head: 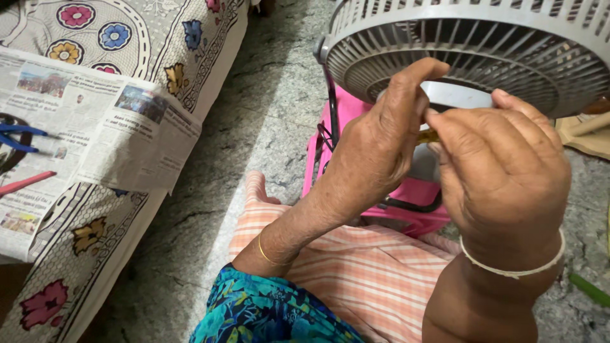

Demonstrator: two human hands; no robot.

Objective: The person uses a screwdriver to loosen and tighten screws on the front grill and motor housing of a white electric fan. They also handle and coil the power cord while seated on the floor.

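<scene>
While seated with the lap nearest the lens, wore a blue-and-teal patterned sleeve (pixel 267 314) at the bottom edge and an orange-and-white striped cloth (pixel 356 267) across the legs. Carried a thin gold bangle (pixel 270 257) on the left wrist and a pale bangle (pixel 515 267) on the right. Just beyond, raised both hands together in front of the fan's centre. Curled the left hand (pixel 375 149), thumb arched upward, fingertips closed on a small yellowish object (pixel 427 135) that showed only as a sliver between the hands. Bent the right hand (pixel 502 171) inward, thumb and fingers meeting the same small piece from the other side, so both hands pinched it, nearly touching each other. Could not tell what the piece was, mostly hidden by fingers. Held it just before the pale round hub (pixel 457 95) of the grey table fan (pixel 483 51), whose slatted grille tilted toward the hands. Behind and below the fan, a pink plastic stool (pixel 406 194), with a black cable (pixel 332 121) hanging down its side. Further left, over grey speckled stone floor (pixel 267 121), a flower-printed bedspread (pixel 127 38) topped with a spread newspaper (pixel 95 127); on it, blue-handled pliers (pixel 19 136) and a red-handled tool (pixel 25 183) at the far left edge.
</scene>
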